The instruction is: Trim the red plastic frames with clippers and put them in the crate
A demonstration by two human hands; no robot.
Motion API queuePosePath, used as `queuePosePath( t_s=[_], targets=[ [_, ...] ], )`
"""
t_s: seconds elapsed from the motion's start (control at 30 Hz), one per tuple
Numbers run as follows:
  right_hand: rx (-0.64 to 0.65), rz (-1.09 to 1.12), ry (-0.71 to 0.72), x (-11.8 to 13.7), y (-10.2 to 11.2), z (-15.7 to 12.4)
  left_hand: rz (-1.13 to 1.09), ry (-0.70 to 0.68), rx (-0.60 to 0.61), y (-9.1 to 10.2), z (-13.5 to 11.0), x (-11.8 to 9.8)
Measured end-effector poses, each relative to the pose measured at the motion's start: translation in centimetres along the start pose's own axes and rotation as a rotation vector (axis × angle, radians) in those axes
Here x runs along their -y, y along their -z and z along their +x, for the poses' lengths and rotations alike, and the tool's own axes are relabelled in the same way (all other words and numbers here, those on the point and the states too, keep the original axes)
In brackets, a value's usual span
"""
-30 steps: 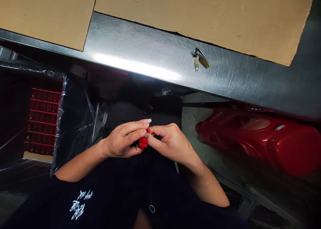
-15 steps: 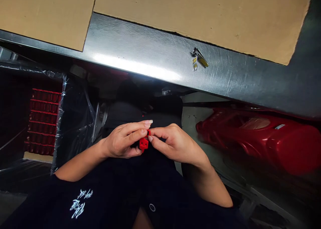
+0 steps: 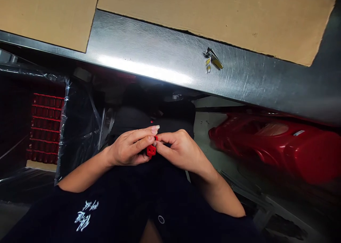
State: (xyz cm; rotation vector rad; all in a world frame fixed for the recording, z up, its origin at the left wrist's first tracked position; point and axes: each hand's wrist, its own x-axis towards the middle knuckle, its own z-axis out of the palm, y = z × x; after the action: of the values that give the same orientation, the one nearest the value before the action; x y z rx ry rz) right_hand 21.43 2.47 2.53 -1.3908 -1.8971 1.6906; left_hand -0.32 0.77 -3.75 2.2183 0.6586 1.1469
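Note:
A small red plastic part (image 3: 151, 150) sits between both hands above my lap, below the edge of the metal table. My left hand (image 3: 130, 147) is closed on it, thumb and forefinger pinching its left side. Fingers of my right hand (image 3: 179, 150) are curled and pressed against its right side, closed on the same piece. Most of the part is hidden by the fingertips.
The steel table edge (image 3: 165, 61) runs across the top, with cardboard sheets (image 3: 213, 15) and a small metal clip with a yellow tag (image 3: 212, 60) on it. At left a plastic-lined box holds several rows of red parts (image 3: 45, 125). A large red moulded piece (image 3: 279, 147) lies at right.
The hands have stayed together on the red part. The right fingers shifted slightly against it and the view tilted a little.

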Motion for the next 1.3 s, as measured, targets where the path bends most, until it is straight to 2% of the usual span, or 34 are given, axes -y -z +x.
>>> queuePosePath(
  t_s=[0.27,0.5,0.67,0.8,1.0,1.3],
  targets=[
    [0.134,0.058,0.052,-0.3,1.1,-0.1,-0.035,0.038,-0.028,-0.1,0.3,-0.2],
    [0.032,0.057,-0.052,0.1,0.0,0.0,-0.023,0.017,-0.014,0.0,0.1,-0.2],
    [-0.025,0.093,-0.069,0.4,-0.7,0.2,-0.030,0.021,-0.021,0.0,-0.1,-0.1],
    [0.009,0.125,-0.079,0.2,-0.5,0.0,-0.020,0.036,-0.027,0.0,-0.1,-0.1],
    [0.105,0.158,-0.017,-0.1,0.4,-0.4,0.003,0.032,-0.034,0.2,0.1,-0.2],
    [0.018,0.124,-0.077,0.1,-0.4,-0.1,0.027,0.028,-0.032,0.1,0.3,0.0]
  ],
)
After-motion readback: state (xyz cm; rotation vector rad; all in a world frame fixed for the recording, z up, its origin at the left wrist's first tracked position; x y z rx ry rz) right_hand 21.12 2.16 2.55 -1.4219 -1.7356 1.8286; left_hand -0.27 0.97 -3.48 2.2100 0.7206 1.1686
